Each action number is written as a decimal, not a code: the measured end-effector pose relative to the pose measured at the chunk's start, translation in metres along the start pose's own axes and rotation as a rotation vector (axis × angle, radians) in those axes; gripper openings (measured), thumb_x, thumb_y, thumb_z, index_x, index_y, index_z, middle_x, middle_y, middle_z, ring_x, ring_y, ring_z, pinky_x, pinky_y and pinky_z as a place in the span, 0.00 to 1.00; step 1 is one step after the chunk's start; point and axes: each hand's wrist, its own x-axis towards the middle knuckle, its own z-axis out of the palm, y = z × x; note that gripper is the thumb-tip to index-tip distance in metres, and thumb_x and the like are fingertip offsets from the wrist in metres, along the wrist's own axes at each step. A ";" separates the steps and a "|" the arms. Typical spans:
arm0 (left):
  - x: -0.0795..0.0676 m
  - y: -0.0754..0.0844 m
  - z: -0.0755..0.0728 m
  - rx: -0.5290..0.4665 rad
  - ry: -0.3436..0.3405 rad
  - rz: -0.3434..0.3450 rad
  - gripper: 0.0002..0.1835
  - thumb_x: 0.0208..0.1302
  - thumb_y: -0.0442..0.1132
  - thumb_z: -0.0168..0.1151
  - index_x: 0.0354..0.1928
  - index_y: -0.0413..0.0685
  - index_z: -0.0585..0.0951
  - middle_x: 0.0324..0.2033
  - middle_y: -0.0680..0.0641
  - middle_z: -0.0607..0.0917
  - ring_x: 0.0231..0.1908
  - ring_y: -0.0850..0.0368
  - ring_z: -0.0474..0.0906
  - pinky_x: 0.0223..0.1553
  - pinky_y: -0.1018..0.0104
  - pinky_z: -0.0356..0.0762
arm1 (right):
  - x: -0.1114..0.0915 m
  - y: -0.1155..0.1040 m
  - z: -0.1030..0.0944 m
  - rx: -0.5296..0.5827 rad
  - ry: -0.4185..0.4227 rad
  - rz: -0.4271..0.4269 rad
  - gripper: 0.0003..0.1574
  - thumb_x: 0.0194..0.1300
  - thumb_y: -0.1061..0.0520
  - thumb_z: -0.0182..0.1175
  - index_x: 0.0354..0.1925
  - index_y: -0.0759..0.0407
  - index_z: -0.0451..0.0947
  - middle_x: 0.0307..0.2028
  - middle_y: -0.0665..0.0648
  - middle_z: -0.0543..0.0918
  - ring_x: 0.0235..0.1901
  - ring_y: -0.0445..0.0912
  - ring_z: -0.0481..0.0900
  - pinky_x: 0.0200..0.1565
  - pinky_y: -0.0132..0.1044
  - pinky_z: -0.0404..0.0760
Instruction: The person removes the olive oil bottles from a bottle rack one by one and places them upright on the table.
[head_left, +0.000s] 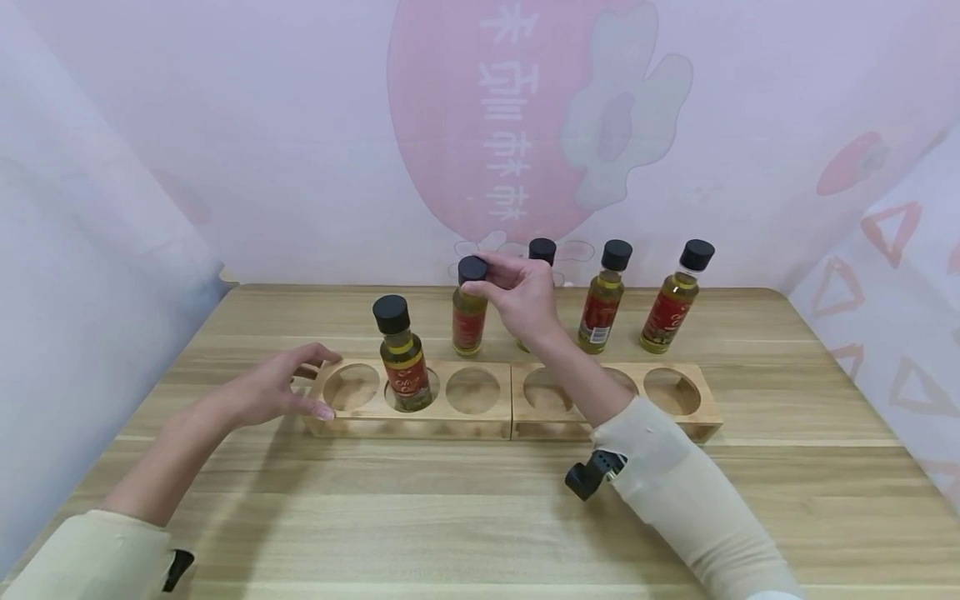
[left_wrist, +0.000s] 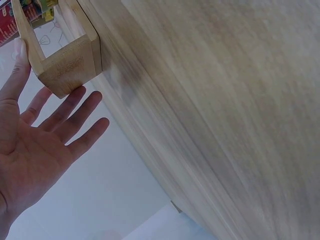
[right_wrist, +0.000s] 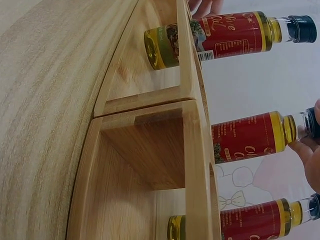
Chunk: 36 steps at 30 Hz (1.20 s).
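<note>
Two wooden racks with round holes stand end to end, a left rack (head_left: 465, 427) and a right rack (head_left: 540, 429). My left hand (head_left: 273, 387) grips the left rack's outer end, thumb at the front corner and fingertips at the back; its other fingers spread loosely in the left wrist view. One olive oil bottle (head_left: 406, 375) with a black cap stands in the left rack's middle hole. Behind that rack, my right hand (head_left: 525, 300) pinches the cap of another olive oil bottle (head_left: 468, 321). In the right wrist view, the rack hides the base of this bottle (right_wrist: 247, 137).
More olive oil bottles stand behind the right rack: one bottle (head_left: 542, 250) mostly covered by my right hand, a second bottle (head_left: 602, 300), and a third bottle (head_left: 670, 308) at far right. A printed cloth (head_left: 315, 150) hangs behind the wooden table (head_left: 420, 525).
</note>
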 end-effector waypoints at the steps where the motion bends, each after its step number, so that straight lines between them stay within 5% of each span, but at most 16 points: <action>1: 0.000 0.000 0.000 0.001 0.000 0.001 0.41 0.57 0.44 0.80 0.66 0.31 0.70 0.65 0.28 0.74 0.61 0.24 0.72 0.59 0.28 0.74 | 0.000 0.000 0.000 0.002 0.002 0.003 0.25 0.58 0.74 0.72 0.55 0.74 0.82 0.48 0.72 0.86 0.49 0.60 0.88 0.52 0.38 0.87; 36: 0.000 -0.002 0.001 -0.008 0.009 0.006 0.41 0.55 0.43 0.81 0.65 0.31 0.71 0.64 0.27 0.74 0.60 0.24 0.73 0.58 0.28 0.74 | 0.018 0.010 0.010 -0.031 0.044 0.064 0.28 0.61 0.68 0.73 0.59 0.68 0.82 0.51 0.69 0.87 0.52 0.57 0.87 0.54 0.35 0.86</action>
